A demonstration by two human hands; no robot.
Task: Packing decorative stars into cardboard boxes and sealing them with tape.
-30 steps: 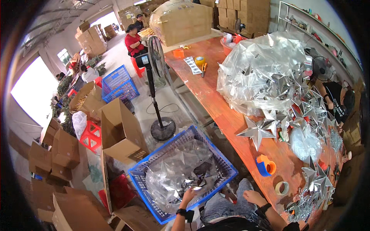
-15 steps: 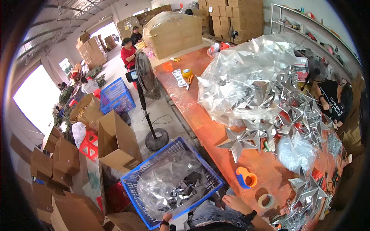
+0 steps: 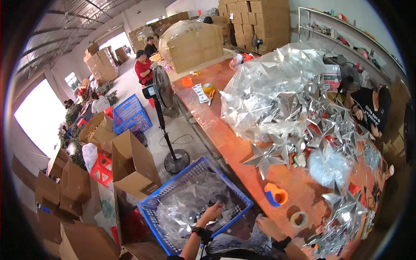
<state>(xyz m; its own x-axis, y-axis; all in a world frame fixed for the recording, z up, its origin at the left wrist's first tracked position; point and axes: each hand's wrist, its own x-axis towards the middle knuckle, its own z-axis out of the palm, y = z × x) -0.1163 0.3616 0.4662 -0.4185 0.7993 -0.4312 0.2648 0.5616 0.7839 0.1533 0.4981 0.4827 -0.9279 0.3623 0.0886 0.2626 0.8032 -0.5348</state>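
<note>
My left hand (image 3: 211, 213) reaches into a blue plastic basket (image 3: 150, 220), its fingers closed by a small dark shape I cannot make out. Under it lies a clear plastic bag (image 3: 171, 210) with shiny silver star ornaments in it. Beside the table's near edge, my right hand (image 3: 268, 227) is held over my lap with its fingers curled in; what they hold, if anything, is hidden. Closest to it on the orange-red table (image 3: 242, 151) are an orange-and-blue tape dispenser (image 3: 276, 195) and a roll of tape (image 3: 298, 219).
A large clear bag of silver stars (image 3: 268, 86) covers much of the table, with loose stars (image 3: 268, 158) around it. A standing fan (image 3: 162, 86) and an open carton (image 3: 134, 164) are beyond the basket. One co-worker (image 3: 370, 108) bends at the table's right side; others are farther back.
My left hand has moved up and right, from the basket's near rim to over the bagged stars. My right hand has shifted only slightly. The view has tilted a little.
</note>
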